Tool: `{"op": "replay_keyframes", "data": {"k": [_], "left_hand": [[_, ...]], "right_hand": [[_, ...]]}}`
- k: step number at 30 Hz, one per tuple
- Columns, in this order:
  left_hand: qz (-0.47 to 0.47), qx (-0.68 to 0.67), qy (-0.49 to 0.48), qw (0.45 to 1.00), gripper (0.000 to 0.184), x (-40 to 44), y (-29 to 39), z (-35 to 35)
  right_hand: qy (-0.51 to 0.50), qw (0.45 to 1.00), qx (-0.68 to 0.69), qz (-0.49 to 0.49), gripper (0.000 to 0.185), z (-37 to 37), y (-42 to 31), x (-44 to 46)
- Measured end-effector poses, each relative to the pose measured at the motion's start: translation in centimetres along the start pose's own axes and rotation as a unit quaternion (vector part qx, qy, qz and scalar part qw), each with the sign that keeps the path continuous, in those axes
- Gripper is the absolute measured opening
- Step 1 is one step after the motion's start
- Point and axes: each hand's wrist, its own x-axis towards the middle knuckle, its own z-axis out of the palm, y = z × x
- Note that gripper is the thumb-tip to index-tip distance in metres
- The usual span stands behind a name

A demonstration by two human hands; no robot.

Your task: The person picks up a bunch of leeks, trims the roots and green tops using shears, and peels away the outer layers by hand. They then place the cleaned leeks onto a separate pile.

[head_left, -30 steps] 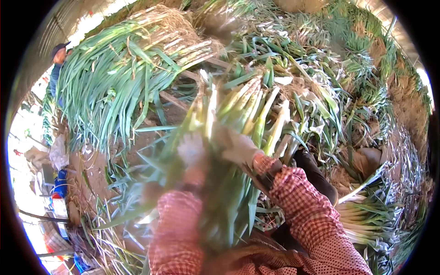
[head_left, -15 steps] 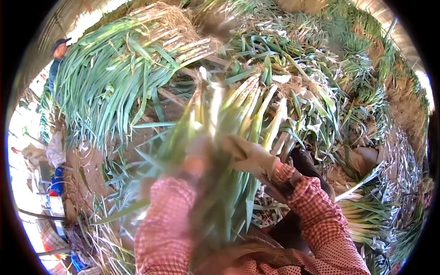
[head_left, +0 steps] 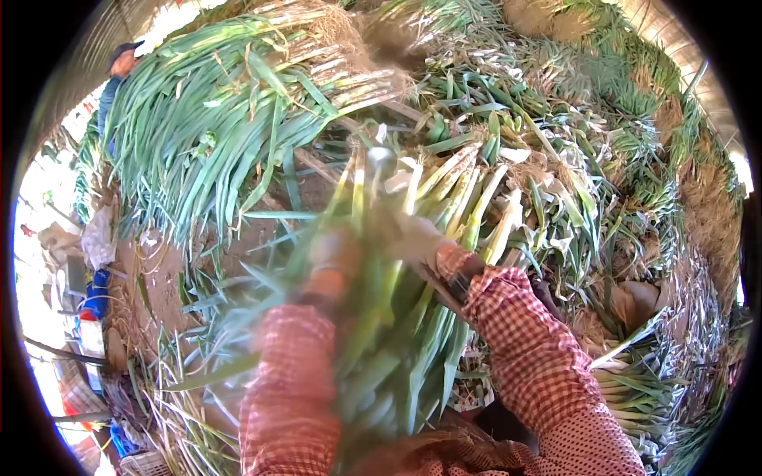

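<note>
Left hand: ours (head_left: 333, 249) is blurred at the leek-like stalks (head_left: 359, 190); we cannot tell how far its fingers close or whether it grips any.
Right hand: ours (head_left: 419, 238) lies just beside it, fingers seemingly bent; blur hides whether they hold anything.
Near stalks: they stand between and beyond our hands, pale ends pointing away, leaves trailing toward our lap.
Brown strip: it (head_left: 439, 287) slants beneath our right wrist; we cannot tell if it is held.
Side stalks: more (head_left: 480, 208) fan out just right of our right hand.
Large heap: leafy stalks (head_left: 214, 135) lie beyond us on the left, roots at the far end.
Slipping risk: a loose or uneven grip could let stalks slide apart.
Tearing risk: leaves overlap thickly, so a sharp pull could, we judge, snag and rip them.
</note>
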Motion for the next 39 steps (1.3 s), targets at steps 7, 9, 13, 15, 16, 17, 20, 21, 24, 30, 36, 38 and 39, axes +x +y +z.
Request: {"op": "replay_keyframes", "data": {"k": [7, 9, 13, 15, 16, 17, 20, 21, 24, 30, 36, 38, 39], "left_hand": [[0.014, -0.113, 0.005, 0.993, 0.024, 1.7, -3.0, 2.5], [0.002, -0.097, -0.004, 0.995, 0.023, 1.8, -2.7, 3.0], [-0.031, -0.053, 0.036, 0.997, 0.022, 2.5, -1.4, -0.9], [-0.013, 0.010, 0.122, 0.992, 0.020, 3.0, -1.5, -1.2], [-0.019, 0.007, 0.123, 0.992, 0.020, 3.6, -1.7, -0.7], [-0.026, 0.006, 0.124, 0.992, 0.020, 4.4, -2.0, -0.1], [-0.087, -0.006, 0.029, 0.996, 0.019, 6.1, -2.2, 0.1], [-0.086, -0.003, 0.027, 0.996, 0.020, 6.4, -2.2, 0.0], [-0.082, -0.058, 0.005, 0.995, 0.025, 7.0, -2.8, 0.1], [-0.020, -0.146, 0.027, 0.989, 0.032, 5.8, -1.5, -1.2], [0.013, -0.092, -0.098, 0.991, 0.036, 1.4, 4.4, -2.0], [-0.010, -0.077, -0.093, 0.993, 0.036, 1.0, 4.8, -1.0], [-0.014, -0.070, -0.102, 0.992, 0.036, 0.8, 5.1, -1.5]], "right_hand": [[-0.144, 0.984, 0.079, -0.065, 0.080, -3.1, -2.4, -9.2], [-0.115, 0.991, 0.058, -0.049, 0.079, -2.4, -2.1, -9.4], [-0.074, 0.997, 0.017, 0.003, 0.082, -1.2, -1.3, -3.8], [-0.051, 0.999, -0.009, 0.017, 0.083, -1.0, -1.8, -1.5], [-0.038, 0.999, -0.023, 0.022, 0.084, -1.1, -2.0, -0.3], [-0.028, 0.998, -0.049, 0.006, 0.084, -1.3, -2.1, 0.9], [-0.030, 0.997, -0.018, 0.069, 0.083, -1.7, -2.5, 4.8], [-0.023, 0.997, -0.039, 0.060, 0.081, -1.5, -1.8, 6.7], [0.005, 0.998, 0.042, 0.041, 0.071, -0.1, 0.8, 10.9], [-0.055, 0.994, 0.090, 0.005, 0.069, -3.7, -2.1, 0.3], [-0.055, 0.998, 0.010, -0.009, 0.079, -3.3, -2.3, -7.7], [-0.003, 0.997, -0.024, 0.070, 0.077, -2.9, -2.0, -4.8], [0.004, 0.996, -0.020, 0.091, 0.077, -2.9, -1.8, -4.8]]}}
